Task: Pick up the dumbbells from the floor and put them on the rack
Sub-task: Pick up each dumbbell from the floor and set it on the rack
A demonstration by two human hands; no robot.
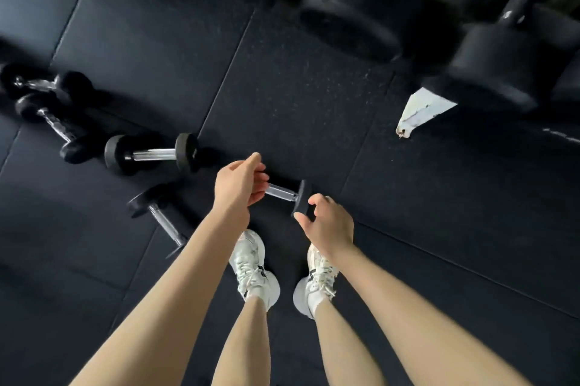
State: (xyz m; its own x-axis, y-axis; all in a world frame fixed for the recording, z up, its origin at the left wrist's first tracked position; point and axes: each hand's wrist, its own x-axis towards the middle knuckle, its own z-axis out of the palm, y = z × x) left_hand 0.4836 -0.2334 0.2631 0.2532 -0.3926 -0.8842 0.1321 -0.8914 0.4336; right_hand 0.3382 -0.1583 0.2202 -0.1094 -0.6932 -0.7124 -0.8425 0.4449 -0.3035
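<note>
Left hand [240, 184]: fingers clamped on chrome handle of small dumbbell [282, 191]
Right hand [329, 222]: fingers apart; seemingly touching its black end
Floor [298, 87]: four more dumbbells at left

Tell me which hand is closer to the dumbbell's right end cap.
Right. The right hand has its fingers at the end cap, seemingly touching it. The left hand is further along, curled around the chrome handle.
</note>
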